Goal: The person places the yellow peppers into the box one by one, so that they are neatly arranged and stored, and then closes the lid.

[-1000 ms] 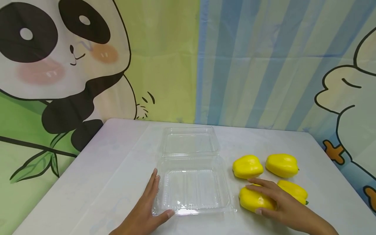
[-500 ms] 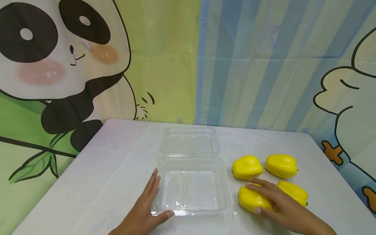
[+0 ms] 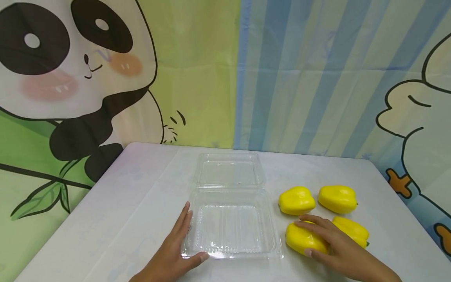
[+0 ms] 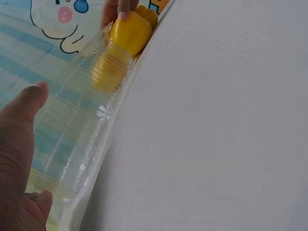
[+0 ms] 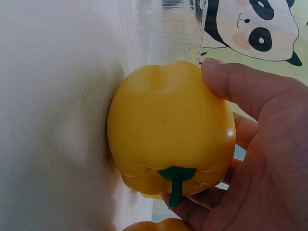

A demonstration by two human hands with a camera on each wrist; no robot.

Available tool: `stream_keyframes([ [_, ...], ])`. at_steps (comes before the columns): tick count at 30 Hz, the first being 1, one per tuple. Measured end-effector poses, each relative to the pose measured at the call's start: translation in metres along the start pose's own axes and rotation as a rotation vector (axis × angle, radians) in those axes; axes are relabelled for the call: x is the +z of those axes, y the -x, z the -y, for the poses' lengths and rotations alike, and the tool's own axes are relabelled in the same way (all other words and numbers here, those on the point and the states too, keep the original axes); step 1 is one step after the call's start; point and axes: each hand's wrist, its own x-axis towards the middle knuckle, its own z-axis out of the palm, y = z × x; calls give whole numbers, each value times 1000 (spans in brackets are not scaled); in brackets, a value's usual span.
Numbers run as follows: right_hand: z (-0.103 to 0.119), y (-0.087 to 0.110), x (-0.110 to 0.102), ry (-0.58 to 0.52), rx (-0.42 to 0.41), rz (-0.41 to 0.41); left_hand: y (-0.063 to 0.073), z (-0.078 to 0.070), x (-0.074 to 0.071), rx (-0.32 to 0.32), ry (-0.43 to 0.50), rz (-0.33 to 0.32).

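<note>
A clear plastic clamshell container (image 3: 230,229) lies on the table with its lid (image 3: 229,170) folded back. My left hand (image 3: 169,250) rests against its left side, fingers straight and thumb over the near corner. To the right of the container, my right hand (image 3: 340,246) holds a yellow bell pepper (image 3: 303,239), thumb on the near side and fingers over the far side. The right wrist view shows this pepper's green stem (image 5: 177,185) and its body against the table. In the left wrist view the container's wall (image 4: 72,130) stands beside my spread thumb and fingers.
Three more yellow peppers lie close by: one behind (image 3: 297,200), one at the back right (image 3: 338,199), and one at the right (image 3: 352,231), partly behind my right hand. A white cloth covers the table (image 3: 141,188). A cartoon curtain (image 3: 197,78) hangs behind it.
</note>
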Motion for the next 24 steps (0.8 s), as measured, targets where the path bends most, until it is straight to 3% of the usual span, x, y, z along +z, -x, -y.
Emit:
stream_keyframes([
  [11,4,0,-2,-14,57,-4,0,-1,0,-18,18,-4],
  [24,16,-3,-7,76,-59,-223,0,-2,-1,-10,-4,-16],
])
